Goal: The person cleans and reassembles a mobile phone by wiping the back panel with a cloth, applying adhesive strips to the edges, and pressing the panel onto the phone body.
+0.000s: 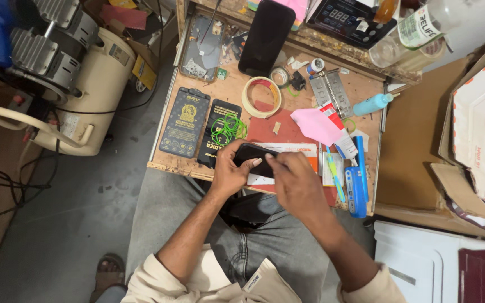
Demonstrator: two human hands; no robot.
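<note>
Both the left hand and right hand grip a black phone at the crowded bench's near edge.

Both hands on phone

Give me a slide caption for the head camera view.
Both hands, left hand and right hand, hold a black phone over a cluttered workbench.

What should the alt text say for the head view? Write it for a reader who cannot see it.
Seen from above, a seated person's left hand and right hand grip a black phone at the near edge of a cluttered wooden workbench. Around it lie green rubber bands, a tape roll, a pink cloth and a blue bottle.
</note>
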